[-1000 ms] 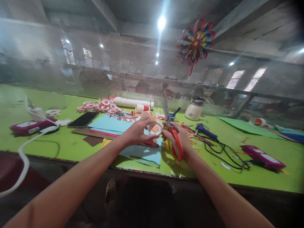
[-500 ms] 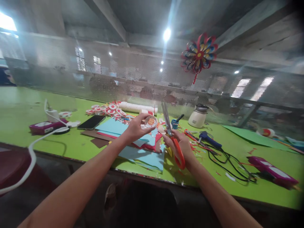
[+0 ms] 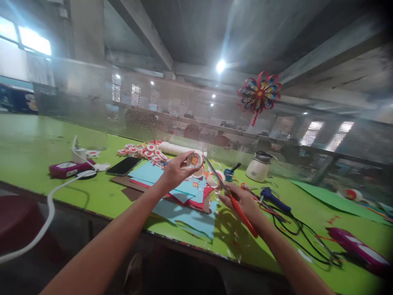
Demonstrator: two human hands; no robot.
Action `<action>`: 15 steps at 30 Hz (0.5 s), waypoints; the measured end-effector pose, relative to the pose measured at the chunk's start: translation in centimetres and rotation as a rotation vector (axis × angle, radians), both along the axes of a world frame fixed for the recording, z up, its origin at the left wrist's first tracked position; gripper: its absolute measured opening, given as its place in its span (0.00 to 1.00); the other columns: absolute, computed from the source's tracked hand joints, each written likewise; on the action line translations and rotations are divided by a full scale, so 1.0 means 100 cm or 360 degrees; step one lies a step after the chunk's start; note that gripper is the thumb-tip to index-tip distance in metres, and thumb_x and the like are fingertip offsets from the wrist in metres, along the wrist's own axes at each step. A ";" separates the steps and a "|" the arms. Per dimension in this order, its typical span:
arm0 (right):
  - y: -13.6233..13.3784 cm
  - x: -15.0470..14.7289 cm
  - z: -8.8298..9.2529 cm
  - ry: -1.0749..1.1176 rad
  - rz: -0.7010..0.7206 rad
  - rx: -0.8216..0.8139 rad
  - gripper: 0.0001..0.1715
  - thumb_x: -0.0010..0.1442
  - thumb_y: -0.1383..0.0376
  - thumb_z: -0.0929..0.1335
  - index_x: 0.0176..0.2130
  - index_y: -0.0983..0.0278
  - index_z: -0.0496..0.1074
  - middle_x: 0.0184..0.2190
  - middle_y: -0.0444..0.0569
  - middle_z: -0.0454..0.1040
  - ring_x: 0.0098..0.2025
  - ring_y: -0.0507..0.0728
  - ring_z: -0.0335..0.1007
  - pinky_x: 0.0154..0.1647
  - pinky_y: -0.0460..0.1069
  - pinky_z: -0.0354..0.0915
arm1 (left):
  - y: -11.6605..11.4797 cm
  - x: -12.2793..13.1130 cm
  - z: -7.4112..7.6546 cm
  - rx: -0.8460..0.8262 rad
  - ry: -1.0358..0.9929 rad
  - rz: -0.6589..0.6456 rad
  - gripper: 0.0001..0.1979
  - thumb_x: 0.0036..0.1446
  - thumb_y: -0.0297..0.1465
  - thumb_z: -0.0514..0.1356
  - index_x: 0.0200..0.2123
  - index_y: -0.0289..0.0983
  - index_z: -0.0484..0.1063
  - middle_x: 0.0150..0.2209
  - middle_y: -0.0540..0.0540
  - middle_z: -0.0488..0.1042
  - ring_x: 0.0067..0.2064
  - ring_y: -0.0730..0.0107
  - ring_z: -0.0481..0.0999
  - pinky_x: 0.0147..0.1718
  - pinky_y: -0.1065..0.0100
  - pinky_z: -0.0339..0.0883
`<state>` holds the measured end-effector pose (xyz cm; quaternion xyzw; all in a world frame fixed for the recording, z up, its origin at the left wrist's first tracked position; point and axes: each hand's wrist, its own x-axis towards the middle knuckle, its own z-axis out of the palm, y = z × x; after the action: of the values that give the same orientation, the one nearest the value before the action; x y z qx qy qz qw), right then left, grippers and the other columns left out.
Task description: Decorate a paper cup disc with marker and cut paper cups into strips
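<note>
Between the thumb and fingers of my left hand (image 3: 175, 170) is a small round disc (image 3: 194, 160) with a patterned pale rim and an orange centre. My right hand (image 3: 242, 200) grips a pair of scissors (image 3: 241, 213) by the orange handles. Their blades point up and left, with the tips close to the disc's right side; whether they touch it I cannot tell. Under my hands lie light blue paper sheets (image 3: 150, 173), with red and brown sheets below them. Paper scraps are scattered around.
Red-and-white discs (image 3: 150, 152) are heaped by a white roll (image 3: 175, 148). A phone (image 3: 124, 165) and a purple power strip (image 3: 69, 168) lie left. Rightward are a cream jug (image 3: 258, 169), a blue glue gun (image 3: 276, 200) with black cable, and another purple strip (image 3: 357, 246). A mesh partition (image 3: 184, 119) stands behind.
The scissors have swung from nearly upright to slanting left, their tips now near the disc. My left hand still holds the disc. The view has tilted up slightly.
</note>
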<state>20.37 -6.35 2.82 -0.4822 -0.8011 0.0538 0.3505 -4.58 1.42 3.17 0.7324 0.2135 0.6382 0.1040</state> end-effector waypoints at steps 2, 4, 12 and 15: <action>0.000 0.008 0.000 -0.0050 0.0000 -0.0008 0.25 0.60 0.51 0.66 0.48 0.66 0.73 0.31 0.48 0.74 0.32 0.56 0.69 0.33 0.49 0.65 | 0.000 -0.001 0.001 0.0045 0.0002 0.0035 0.25 0.53 0.35 0.66 0.52 0.33 0.69 0.48 0.38 0.76 0.45 0.66 0.78 0.45 0.67 0.75; 0.000 0.017 -0.005 -0.0067 -0.0006 -0.0047 0.24 0.59 0.51 0.66 0.46 0.66 0.73 0.34 0.50 0.75 0.34 0.58 0.71 0.36 0.51 0.67 | 0.001 -0.002 0.001 0.0080 -0.0008 0.0068 0.25 0.53 0.36 0.67 0.52 0.33 0.69 0.48 0.38 0.76 0.45 0.66 0.78 0.44 0.66 0.75; 0.000 0.036 -0.021 -0.0007 0.0097 -0.0142 0.26 0.57 0.52 0.68 0.48 0.67 0.73 0.37 0.53 0.77 0.37 0.60 0.73 0.40 0.53 0.69 | -0.002 0.001 0.001 -0.0059 -0.0004 -0.0177 0.25 0.52 0.38 0.67 0.52 0.33 0.70 0.48 0.38 0.77 0.46 0.66 0.79 0.45 0.66 0.76; -0.004 0.032 -0.022 -0.0054 0.0098 -0.0032 0.24 0.57 0.52 0.68 0.46 0.66 0.75 0.34 0.52 0.77 0.35 0.59 0.73 0.38 0.53 0.69 | -0.004 0.003 0.001 -0.0143 -0.0007 -0.0317 0.26 0.52 0.37 0.67 0.52 0.33 0.70 0.50 0.37 0.76 0.48 0.65 0.78 0.49 0.65 0.74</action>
<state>23.59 -6.75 0.60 -0.4617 -0.8208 0.0644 0.3302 -4.27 0.99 3.27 0.7431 0.1679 0.6161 0.2000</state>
